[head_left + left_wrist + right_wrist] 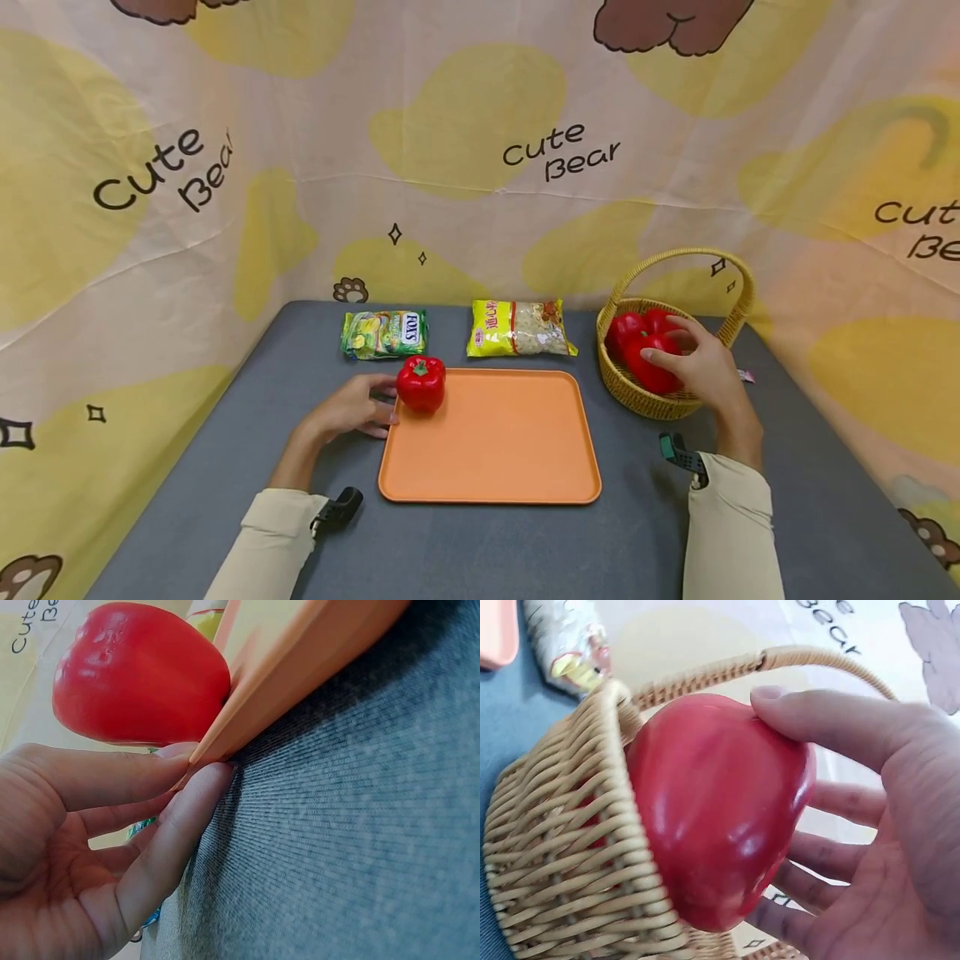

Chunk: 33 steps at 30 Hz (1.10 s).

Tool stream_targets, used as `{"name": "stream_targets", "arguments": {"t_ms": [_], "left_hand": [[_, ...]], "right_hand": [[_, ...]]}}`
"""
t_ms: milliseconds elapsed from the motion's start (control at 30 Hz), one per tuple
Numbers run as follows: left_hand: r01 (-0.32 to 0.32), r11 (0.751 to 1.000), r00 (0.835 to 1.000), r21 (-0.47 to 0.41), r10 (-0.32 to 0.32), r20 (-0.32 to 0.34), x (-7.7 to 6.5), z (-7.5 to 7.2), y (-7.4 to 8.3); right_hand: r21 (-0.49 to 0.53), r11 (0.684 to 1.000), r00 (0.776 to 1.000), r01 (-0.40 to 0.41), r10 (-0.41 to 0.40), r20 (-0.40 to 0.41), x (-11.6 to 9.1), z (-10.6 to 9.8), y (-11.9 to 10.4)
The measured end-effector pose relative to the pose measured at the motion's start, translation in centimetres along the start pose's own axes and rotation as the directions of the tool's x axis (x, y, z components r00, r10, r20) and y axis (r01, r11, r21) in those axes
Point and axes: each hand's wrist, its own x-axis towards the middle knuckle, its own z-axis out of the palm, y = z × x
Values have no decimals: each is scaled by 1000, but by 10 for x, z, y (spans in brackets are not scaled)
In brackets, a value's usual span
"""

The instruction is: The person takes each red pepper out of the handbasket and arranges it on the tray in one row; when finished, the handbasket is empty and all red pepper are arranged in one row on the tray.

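Observation:
My left hand (358, 408) is at the left rim of the orange tray (495, 450). In the left wrist view its thumb and a finger (191, 802) pinch that rim from both sides. One red bell pepper (421, 385) stands upright on the tray's upper left corner, just by this hand. On the right, my right hand (705, 362) reaches over the wicker basket (648, 404) and holds another red bell pepper (716, 810) at the basket's rim, thumb on one side and fingers round the other. More red peppers (624, 331) lie inside, partly hidden.
Behind the tray lie a green FOX'S packet (384, 334) and a yellow packet (521, 328). The basket's tall handle (678, 252) arches above its opening. A small pink wrapper (746, 376) lies right of the basket. A printed cloth (465, 133) hangs behind the grey table (480, 550).

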Motion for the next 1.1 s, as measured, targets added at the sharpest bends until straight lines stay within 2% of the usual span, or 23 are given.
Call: {"name": "stream_targets", "arguments": {"t_ms": [600, 800, 1100], "left_hand": [[10, 1000, 1000, 0, -10, -5, 3, 0, -3], [13, 1000, 1000, -4, -13, -5, 2, 0, -3], [8, 1000, 1000, -6, -8, -1, 1, 0, -2]], "right_hand": [[87, 989, 993, 116, -119, 27, -9, 0, -31], [125, 973, 977, 194, -203, 60, -7, 7, -40], [92, 973, 969, 212, -222, 111, -3, 26, -52]]}}
